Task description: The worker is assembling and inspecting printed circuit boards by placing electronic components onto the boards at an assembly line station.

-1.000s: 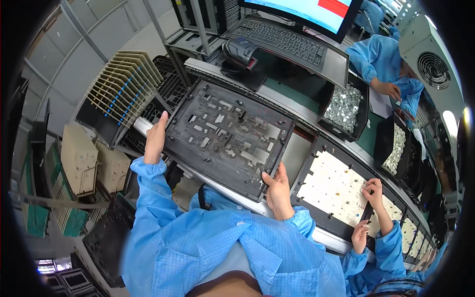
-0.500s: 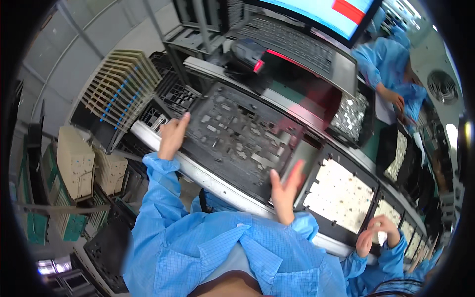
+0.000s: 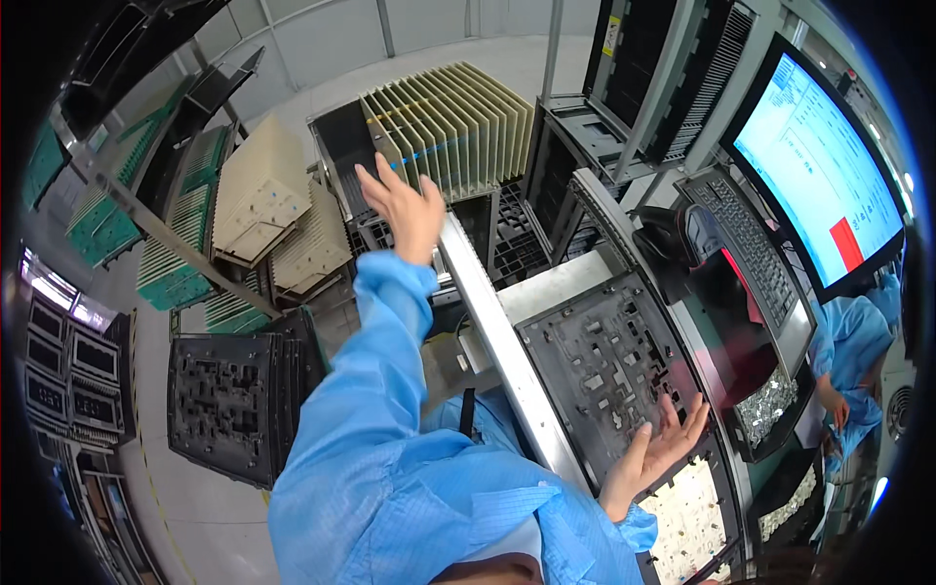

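Observation:
My left hand is stretched out with its fingers spread, holding nothing. It is in front of a rack of upright pale circuit boards; whether a fingertip touches the nearest board I cannot tell. My right hand is open, palm partly up, above the right end of a black fixture tray. That tray has many cut-out pockets and lies on the conveyor line. Beyond its right end is a fixture holding a cream-coloured board, partly hidden by my right hand and sleeve.
A metal conveyor rail runs along my side. A monitor, keyboard and barcode scanner stand at the right. Stacked cream boards and black fixture trays are at the left. A co-worker's sleeve shows far right.
My view has turned left. My left hand has left the black tray's edge and reached out to the board rack. My right hand stays by the tray's right end, fingers still apart.

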Demonstrator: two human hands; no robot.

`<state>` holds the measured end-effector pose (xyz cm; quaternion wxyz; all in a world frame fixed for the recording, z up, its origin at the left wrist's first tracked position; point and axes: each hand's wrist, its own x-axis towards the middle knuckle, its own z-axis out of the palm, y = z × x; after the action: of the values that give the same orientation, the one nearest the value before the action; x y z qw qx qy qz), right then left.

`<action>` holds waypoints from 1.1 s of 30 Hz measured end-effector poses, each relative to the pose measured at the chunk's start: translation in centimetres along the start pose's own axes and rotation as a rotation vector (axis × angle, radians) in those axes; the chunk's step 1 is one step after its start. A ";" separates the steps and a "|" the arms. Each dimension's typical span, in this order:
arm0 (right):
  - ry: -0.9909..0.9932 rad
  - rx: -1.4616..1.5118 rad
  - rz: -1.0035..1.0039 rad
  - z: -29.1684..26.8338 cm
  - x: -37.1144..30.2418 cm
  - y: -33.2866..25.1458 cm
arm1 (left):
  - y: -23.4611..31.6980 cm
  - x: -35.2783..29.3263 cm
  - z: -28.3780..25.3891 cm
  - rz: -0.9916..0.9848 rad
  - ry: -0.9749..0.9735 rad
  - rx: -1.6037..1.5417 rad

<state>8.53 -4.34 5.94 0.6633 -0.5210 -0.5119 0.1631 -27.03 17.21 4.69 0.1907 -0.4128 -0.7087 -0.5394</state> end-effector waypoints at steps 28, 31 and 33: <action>-0.344 0.269 -0.449 5.2 6.6 -3.4 | 14.9 -8.4 -16.4 0.487 -0.134 -0.686; -0.247 0.447 0.138 -2.4 6.6 -0.3 | 15.6 -4.2 -8.3 0.438 -0.431 -0.848; -0.216 0.474 0.265 -6.7 5.6 2.2 | 16.7 -4.7 -4.0 0.358 -0.784 -0.959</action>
<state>17.32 -2.76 7.39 0.6809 -0.3935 -0.4549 0.4179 -11.74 13.02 12.87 -0.2010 -0.7304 -0.3261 -0.5655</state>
